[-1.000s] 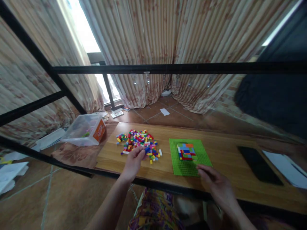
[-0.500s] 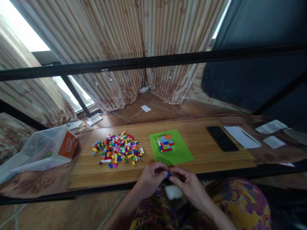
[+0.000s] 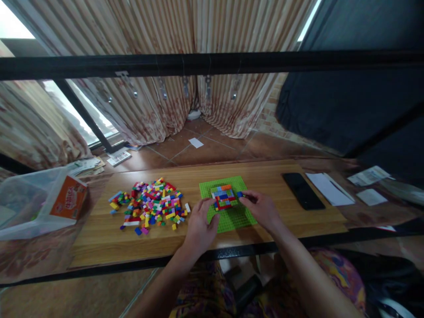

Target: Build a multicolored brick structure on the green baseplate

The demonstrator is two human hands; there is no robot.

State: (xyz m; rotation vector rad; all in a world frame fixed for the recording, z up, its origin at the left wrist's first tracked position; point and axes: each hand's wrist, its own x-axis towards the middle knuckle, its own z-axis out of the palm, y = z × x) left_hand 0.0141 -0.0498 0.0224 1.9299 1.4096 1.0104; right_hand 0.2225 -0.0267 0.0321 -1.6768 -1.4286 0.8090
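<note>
A small blue toy brick [image 3: 240,194] is pinched between the thumb and fingers of my right hand [image 3: 260,207], just right of a low brick structure [image 3: 225,197]. That structure, in blue, red, white and orange, stands on a green studded baseplate [image 3: 236,221]. My left hand [image 3: 202,225] reaches over the baseplate's left edge with thumb and fingers apart and nothing between them. Its fingertips are beside the structure's left side; whether they touch it I cannot tell.
A loose pile of coloured bricks [image 3: 155,205] spreads over the left of the wooden board [image 3: 109,247]. Beyond it stands a clear plastic box [image 3: 36,225] with an orange label. A black phone [image 3: 303,191] and white paper [image 3: 329,190] lie at the right.
Both hands have moved from the board's front edge forward to the baseplate and parted. The blue brick has gone along in my right hand; my left hand has let go of it.
</note>
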